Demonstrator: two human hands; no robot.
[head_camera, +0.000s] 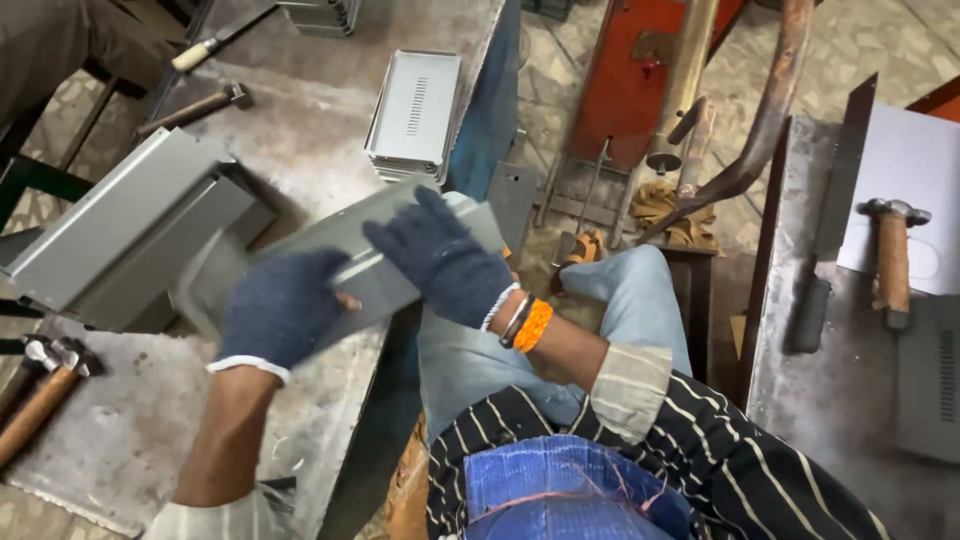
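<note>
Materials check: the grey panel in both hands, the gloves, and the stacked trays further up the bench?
Grey panel: looks like thin sheet metal, matte grey, with crisp folded edges; motion blur hides detail. Gloves on the left hand and right hand: dark blue knitted fabric, visible weave, white cuffs. Stacked trays: likely the same sheet metal, dull sheen, punched slots.

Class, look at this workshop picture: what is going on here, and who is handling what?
A seated person in dark knit gloves holds a grey folded sheet-metal piece over the edge of a metal workbench. The left hand grips its near end and the right hand presses on top. A larger metal box lies beside it, a stack of metal trays behind, and hammers at the left.
</note>
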